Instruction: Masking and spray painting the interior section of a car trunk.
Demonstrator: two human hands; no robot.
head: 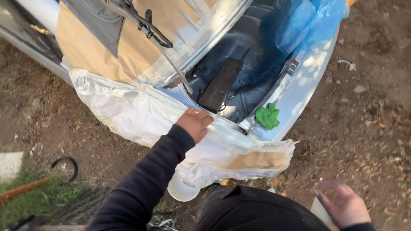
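Head view looked down on a silver car body [306, 81] with its lid raised, parked on dirt ground [364, 128]. My left hand [195, 123] sat near frame centre, fingers curled down onto the white masking sheet [141, 115] at the edge of the opening; it pressed or gripped the sheet edge, I could not tell which. Dark sleeve ran from that hand toward 7 o'clock.

My right hand [342, 204] was at 5 o'clock, low in frame, blurred, fingers spread and loose. A pale object showed just under it at the bottom edge; I could not tell if the hand held it or what it was.

The white sheet draped over the body edge from 10 o'clock to 4 o'clock of the left hand, with a strip of brown masking paper [257, 160] taped on it at 4 o'clock. More brown paper [128, 47] covered the raised lid at 11 o'clock. A thin metal prop rod [171, 64] ran down from 12 o'clock, ending just above the left hand.

Inside the opening at 1 o'clock lay a dark flat board [220, 84], with blue plastic film [295, 25] bunched above it. A green rag [268, 116] lay on the silver rim at 3 o'clock of the left hand, well apart from it.

A black hose loop [66, 167] lay at 8 o'clock beside grass [34, 201].
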